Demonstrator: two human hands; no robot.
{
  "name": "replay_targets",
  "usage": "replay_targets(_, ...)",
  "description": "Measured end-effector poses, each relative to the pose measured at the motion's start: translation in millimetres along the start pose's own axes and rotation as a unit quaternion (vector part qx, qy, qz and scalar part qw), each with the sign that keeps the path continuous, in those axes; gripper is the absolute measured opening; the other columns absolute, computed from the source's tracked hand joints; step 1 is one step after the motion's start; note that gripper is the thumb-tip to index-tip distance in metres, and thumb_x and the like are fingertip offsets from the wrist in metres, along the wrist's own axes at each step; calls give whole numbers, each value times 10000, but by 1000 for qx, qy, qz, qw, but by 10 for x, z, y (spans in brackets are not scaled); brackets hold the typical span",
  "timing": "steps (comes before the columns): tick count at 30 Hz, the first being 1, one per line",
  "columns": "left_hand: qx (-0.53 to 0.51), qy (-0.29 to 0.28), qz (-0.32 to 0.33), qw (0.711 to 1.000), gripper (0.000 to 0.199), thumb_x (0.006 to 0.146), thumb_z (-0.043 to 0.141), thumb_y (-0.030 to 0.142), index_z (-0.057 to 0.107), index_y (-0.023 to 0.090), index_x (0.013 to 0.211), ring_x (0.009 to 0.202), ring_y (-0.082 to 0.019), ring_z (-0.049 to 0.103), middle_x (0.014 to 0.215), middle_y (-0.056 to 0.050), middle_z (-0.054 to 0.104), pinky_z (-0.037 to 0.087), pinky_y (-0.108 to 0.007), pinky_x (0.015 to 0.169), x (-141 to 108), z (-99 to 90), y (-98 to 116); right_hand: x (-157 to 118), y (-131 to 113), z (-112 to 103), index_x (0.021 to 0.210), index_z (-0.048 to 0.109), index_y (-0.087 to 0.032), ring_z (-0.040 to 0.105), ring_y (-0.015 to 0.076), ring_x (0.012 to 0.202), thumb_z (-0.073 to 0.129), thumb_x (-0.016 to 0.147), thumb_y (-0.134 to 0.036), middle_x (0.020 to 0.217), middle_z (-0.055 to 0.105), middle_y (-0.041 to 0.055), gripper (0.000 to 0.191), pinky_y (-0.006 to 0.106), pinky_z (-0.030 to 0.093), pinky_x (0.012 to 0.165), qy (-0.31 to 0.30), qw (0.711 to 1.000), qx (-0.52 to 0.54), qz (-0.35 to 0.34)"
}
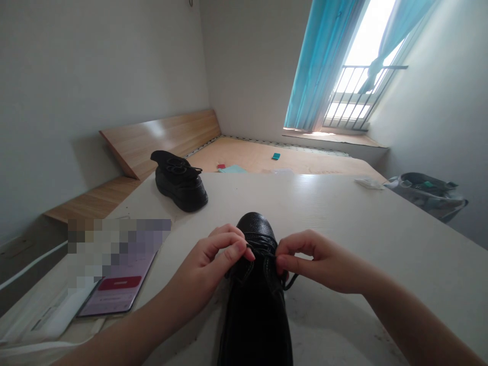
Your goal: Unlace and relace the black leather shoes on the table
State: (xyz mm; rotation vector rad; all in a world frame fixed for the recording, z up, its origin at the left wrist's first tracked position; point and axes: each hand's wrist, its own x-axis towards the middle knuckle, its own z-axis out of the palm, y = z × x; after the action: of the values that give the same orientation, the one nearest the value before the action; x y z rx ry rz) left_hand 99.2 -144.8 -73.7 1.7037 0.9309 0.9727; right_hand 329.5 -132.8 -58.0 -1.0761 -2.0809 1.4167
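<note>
A black leather shoe (pixel 256 320) lies on the white table with its toe pointing away from me. Its black shoelace (pixel 263 250) crosses over the upper near the toe. On the left side of the lacing, my left hand (pixel 223 254) pinches the lace between thumb and fingers. Opposite it, my right hand (pixel 305 256) grips the lace at the shoe's right edge, and a loose end hangs below those fingers. A second black shoe (pixel 181 185), its lace looped on top, stands farther back on the left.
At the left of the white table (pixel 324 213) lies a phone (pixel 118 290) with a lit screen, partly pixelated. Behind stands a bed (pixel 247 150) with small items on it. A grey bag (pixel 429 193) is beyond the table's right edge.
</note>
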Motion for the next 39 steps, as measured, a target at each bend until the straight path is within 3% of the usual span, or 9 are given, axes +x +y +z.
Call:
replay_targets(4,-85,34,-61,994,291,894,527,364,651,194,694,914,-149,514,968,3,527,352,-246,848,6,-20,-22,44,22,-7,758,634,-151,523,132,737,558,906,-377,781,591,31,280,273,419,694,2,998,38,-56)
replay_targets(8,-160,47,-109,980,288,866,520,306,543,171,613,931,-155,516,925,7,542,347,-248,879,-10,-14,-3,75,56,-42,708,586,-145,477,120,719,572,898,-392,743,526,15,312,262,377,675,-15,992,117,-48)
replay_targets(11,-154,42,-100,982,301,851,530,306,568,170,585,927,-157,534,950,5,577,366,-244,869,-27,-16,7,86,95,-47,720,610,-137,467,107,695,591,886,-411,728,552,16,321,245,359,653,-21,990,140,-18)
replay_targets(14,-133,26,-88,987,271,877,551,370,722,213,736,1015,-177,563,1088,3,621,390,-252,900,-42,-18,26,90,102,-7,754,665,-135,465,92,662,643,847,-425,730,584,19,306,224,355,612,-4,982,188,1)
replay_targets(18,-100,28,-55,993,202,855,611,363,763,237,900,1054,-211,593,1096,-30,686,417,-300,933,-35,5,79,79,-21,139,830,702,-154,466,83,630,744,751,-388,707,579,-3,250,216,382,600,75,963,256,31)
replay_targets(24,-31,109,-67,991,243,784,680,411,756,186,831,824,-204,638,822,-39,732,462,-310,798,33,90,88,79,-215,408,722,653,-166,487,118,673,707,749,-445,703,572,2,286,248,397,613,228,956,183,31)
replay_targets(30,-26,114,-59,991,229,835,599,358,723,166,838,800,-185,654,825,-32,735,474,-271,737,123,116,80,192,-174,583,844,685,-183,570,171,765,620,817,-380,851,680,45,209,302,439,699,349,935,54,-36)
replay_targets(35,-31,121,-63,990,200,803,623,313,722,147,856,836,-200,658,867,-54,741,484,-287,760,173,121,78,248,-240,583,852,682,-184,589,157,757,585,827,-237,835,698,30,113,278,440,688,380,919,-77,-64)
replay_targets(39,-77,152,-66,983,233,766,687,351,729,144,865,842,-203,657,891,-65,744,488,-298,778,185,130,14,288,-244,514,843,681,-192,606,160,752,582,820,-204,822,707,23,103,291,454,694,357,928,-74,-74)
